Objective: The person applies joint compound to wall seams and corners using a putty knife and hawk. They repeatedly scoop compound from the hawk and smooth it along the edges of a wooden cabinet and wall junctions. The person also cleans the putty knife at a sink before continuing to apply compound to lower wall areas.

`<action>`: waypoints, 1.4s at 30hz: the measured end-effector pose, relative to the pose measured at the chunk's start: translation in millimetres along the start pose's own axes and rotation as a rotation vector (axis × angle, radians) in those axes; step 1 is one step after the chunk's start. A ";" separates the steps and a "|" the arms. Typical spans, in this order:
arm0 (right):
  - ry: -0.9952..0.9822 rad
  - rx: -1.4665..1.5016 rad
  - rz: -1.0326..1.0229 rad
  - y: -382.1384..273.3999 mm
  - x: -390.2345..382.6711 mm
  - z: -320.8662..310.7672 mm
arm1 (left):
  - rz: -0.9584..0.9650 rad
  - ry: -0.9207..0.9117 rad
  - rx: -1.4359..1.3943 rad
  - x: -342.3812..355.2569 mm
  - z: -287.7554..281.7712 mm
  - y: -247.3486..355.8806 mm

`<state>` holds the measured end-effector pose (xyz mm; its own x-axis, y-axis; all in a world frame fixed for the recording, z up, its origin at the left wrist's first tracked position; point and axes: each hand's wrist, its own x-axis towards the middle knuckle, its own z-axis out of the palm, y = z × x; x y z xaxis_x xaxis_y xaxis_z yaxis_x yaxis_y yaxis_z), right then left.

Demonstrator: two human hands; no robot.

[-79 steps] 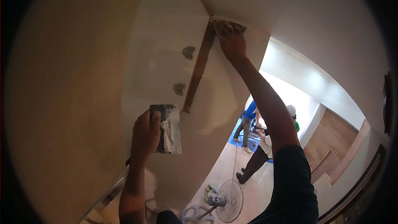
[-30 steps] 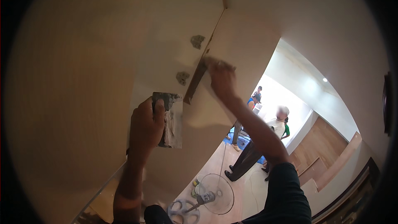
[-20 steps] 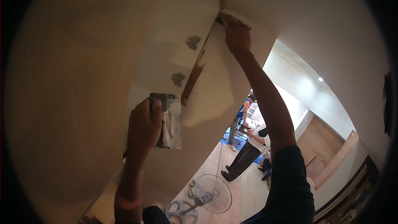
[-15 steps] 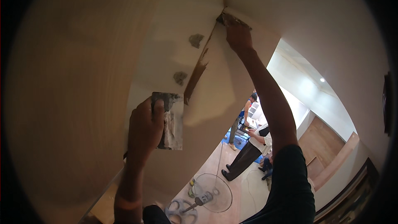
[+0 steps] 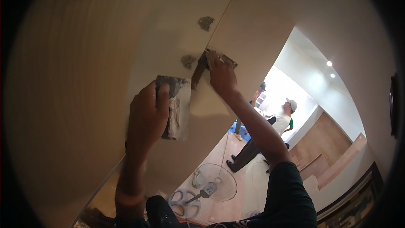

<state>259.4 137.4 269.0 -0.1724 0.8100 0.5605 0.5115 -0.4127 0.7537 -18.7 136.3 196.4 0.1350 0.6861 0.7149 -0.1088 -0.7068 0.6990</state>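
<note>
My left hand [image 5: 145,109] is closed around a flat metal putty knife [image 5: 182,101] with a dark edge and a thick smear of pale putty [image 5: 173,120] on its face. In my right hand [image 5: 223,78] is a second putty knife [image 5: 230,62], wide and stained, partly hidden by my fingers. Its blade lies against the corner seam where two pale surfaces meet. Below that blade a brown bare strip [image 5: 197,76] shows along the seam. Two rough grey patches [image 5: 206,23] mark the surface left of the seam.
Wood-grained panelling [image 5: 84,80] runs along the left. On the floor below stands a fan [image 5: 209,190] with a round cage. Farther off, a person in a white cap and top [image 5: 280,122] stands near other people. Brown boards [image 5: 322,139] lean at the right.
My right hand has drawn its putty knife down the seam toward me, and the brown strip's upper part is now pale or covered. My left hand has risen slightly in view.
</note>
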 end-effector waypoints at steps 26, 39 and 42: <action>0.521 -0.067 0.134 121.6 77.8 -25.9 | -0.086 -0.107 -0.005 7.6 0.1 -1.3; 0.373 -0.103 0.201 148.7 129.3 -29.3 | -0.069 -0.125 -0.038 7.6 2.3 -5.5; 0.196 0.040 0.237 122.6 119.3 -41.1 | -0.065 -0.097 0.023 8.0 -1.0 -3.2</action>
<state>267.0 166.3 442.4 -0.2015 0.5953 0.7778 0.5894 -0.5606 0.5817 -18.2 144.2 199.8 0.2357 0.7117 0.6618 -0.0744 -0.6657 0.7425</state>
